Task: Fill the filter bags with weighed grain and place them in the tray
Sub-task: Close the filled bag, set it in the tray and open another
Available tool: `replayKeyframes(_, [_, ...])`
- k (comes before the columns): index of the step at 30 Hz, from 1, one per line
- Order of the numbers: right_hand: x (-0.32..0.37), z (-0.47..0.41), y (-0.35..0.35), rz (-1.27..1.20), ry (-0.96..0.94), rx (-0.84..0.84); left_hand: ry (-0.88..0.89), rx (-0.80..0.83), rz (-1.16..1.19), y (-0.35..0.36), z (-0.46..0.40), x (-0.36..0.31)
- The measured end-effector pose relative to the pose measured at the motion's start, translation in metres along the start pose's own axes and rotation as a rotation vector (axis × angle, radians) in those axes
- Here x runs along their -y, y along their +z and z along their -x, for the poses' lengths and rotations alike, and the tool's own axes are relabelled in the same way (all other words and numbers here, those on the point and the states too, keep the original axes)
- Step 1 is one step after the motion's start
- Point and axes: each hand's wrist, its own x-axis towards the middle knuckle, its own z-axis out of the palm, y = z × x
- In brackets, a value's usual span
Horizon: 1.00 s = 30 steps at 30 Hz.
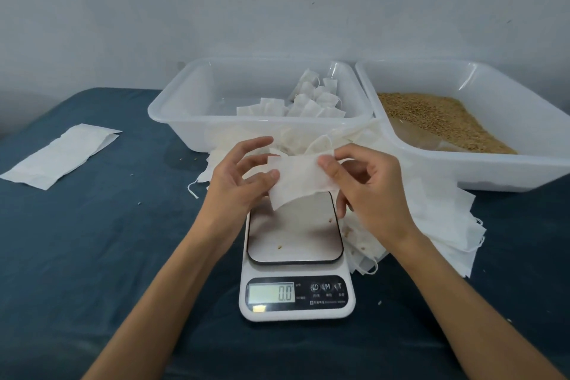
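Your left hand (pixel 243 176) and right hand (pixel 364 182) pinch an empty bag (pixel 296 179) above the scale (pixel 296 256), which reads zero. Several filled bags lie in the tray (pixel 191 108); grain (pixel 438 120) and many empty bags remain.

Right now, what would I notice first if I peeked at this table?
Two hands in the middle, the left hand and right hand, pinching an empty filter bag above a kitchen scale reading 0.0. Behind them sit two white tubs: the left tray holds filled bags, the right tub holds golden grain.
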Motion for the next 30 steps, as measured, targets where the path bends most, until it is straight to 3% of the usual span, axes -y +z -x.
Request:
replayKeyframes(3, [-0.002,0.000,0.001,0.001,0.031,0.137,0.010,0.006,0.003,0.001,0.000,0.001])
replayKeyframes(7, [-0.004,0.000,0.003,0.022,0.014,0.125,0.016,-0.014,-0.003,0.001,0.000,-0.003])
replayKeyframes(11, [-0.001,-0.001,0.000,0.060,0.008,0.069,0.225,-0.138,-0.315,0.003,0.002,-0.003])
replayKeyframes(16, [0.011,0.005,0.004,0.042,0.057,0.238,0.310,0.153,-0.671,0.022,0.012,0.002])
replayKeyframes(20, [0.024,0.007,0.001,0.041,0.062,0.288,0.368,0.164,-0.655,0.026,0.011,0.005])
replayKeyframes(24, [0.044,0.004,-0.015,-0.007,-0.030,0.206,0.304,0.175,-0.515,0.022,0.012,0.004])
replayKeyframes(30, [0.037,-0.030,-0.097,0.240,-0.003,-0.164,0.217,0.122,-0.291,0.021,0.012,0.008])
